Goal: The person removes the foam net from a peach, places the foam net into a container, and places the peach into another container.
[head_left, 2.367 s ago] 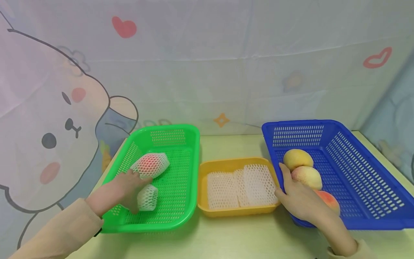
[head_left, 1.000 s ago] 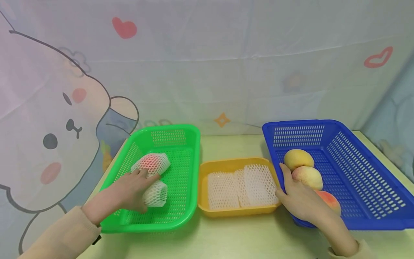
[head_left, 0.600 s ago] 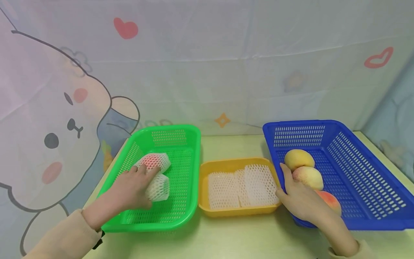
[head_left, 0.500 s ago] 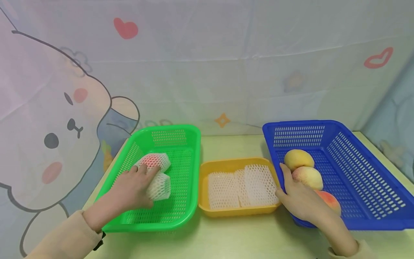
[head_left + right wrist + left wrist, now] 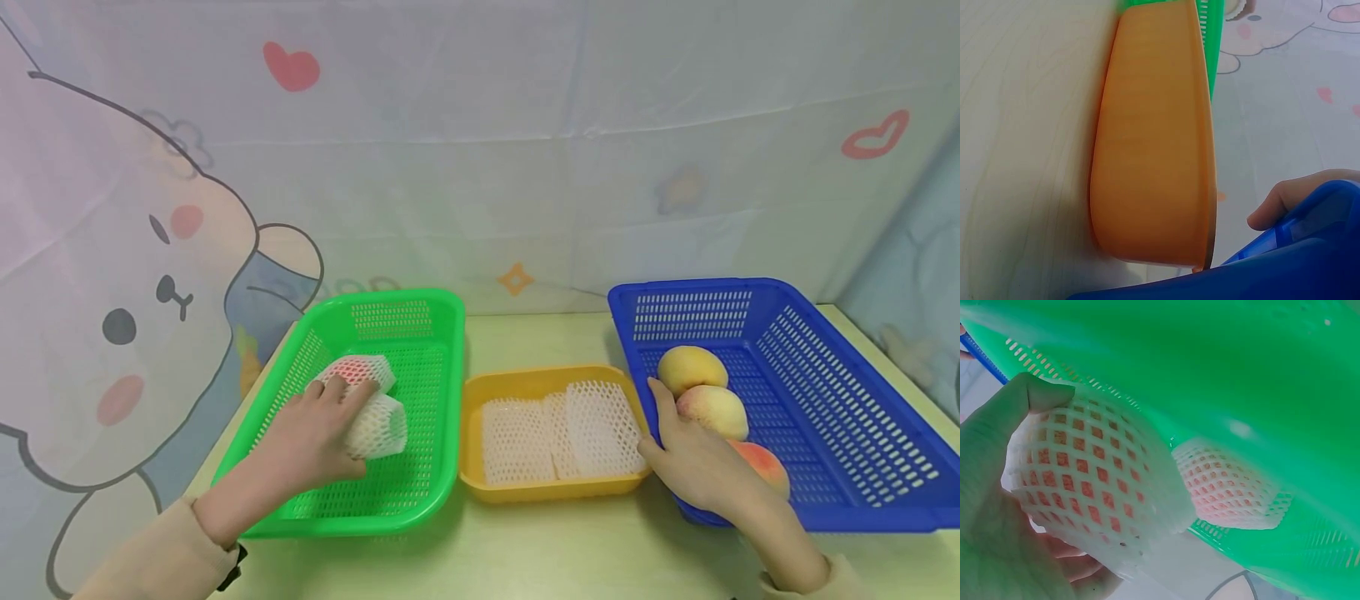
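Observation:
My left hand [image 5: 318, 425] holds a peach in a white foam net sleeve [image 5: 378, 427] inside the green basket [image 5: 420, 512]. In the left wrist view, thumb and fingers curl around this netted peach [image 5: 1091, 469], its reddish skin showing through the mesh. A second netted peach [image 5: 360, 371] lies just behind it in the basket. My right hand [image 5: 693, 462] grips the left rim of the blue basket [image 5: 862, 417], beside several bare peaches [image 5: 712, 412]. In the right wrist view, a finger [image 5: 1272, 209] shows over the blue rim.
Between the two baskets stands a shallow yellow tray [image 5: 540, 492] with flat white foam nets [image 5: 517, 442] in it. All rest on a pale wooden table [image 5: 525, 550]. A printed cloth [image 5: 465, 167] hangs close behind.
The left hand has moved right and slightly away with its netted peach, along the green basket's floor. The right hand stays on the blue rim.

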Demonstrator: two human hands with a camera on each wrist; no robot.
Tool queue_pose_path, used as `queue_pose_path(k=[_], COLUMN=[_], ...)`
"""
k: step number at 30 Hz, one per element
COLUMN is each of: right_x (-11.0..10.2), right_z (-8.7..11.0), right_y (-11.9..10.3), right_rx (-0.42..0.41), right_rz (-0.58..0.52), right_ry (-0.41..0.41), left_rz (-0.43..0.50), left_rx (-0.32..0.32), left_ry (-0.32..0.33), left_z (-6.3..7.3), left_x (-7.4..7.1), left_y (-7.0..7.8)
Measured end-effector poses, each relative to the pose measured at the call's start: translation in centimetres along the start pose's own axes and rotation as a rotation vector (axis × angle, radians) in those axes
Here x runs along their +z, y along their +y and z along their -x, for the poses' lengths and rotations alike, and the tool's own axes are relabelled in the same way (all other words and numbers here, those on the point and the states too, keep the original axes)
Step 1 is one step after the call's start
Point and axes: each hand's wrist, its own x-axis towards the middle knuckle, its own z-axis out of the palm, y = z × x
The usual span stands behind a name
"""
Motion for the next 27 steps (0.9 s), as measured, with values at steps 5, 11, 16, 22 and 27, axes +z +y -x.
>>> queue_pose_path(k=[5,11,16,22,27], right_x=[0.0,0.1,0.0,0.0,0.0], right_z=[0.0,0.1,0.1,0.0,0.1], right_y=[0.0,0.0,0.0,0.0,0.0], right_rx=[-0.001,-0.006,-0.004,0.019,0.011], right_rz=[0.003,0.003,0.002,-0.01,-0.002], right_ry=[0.006,0.023,0.018,-0.012,-0.003], left_rz=[-0.005,-0.009,0.006,0.034,0.045], left_rx=[-0.018,-0.036,-0.042,-0.045,-0.033], left_ry=[0.02,0.039,0.064,0.093,0.095], left_z=[-0.2,-0.3,-0.2,-0.2,-0.2], left_x=[0.1,0.0,0.1,0.1,0.1], left_y=[0.2,0.4,0.6,1.0,1.5])
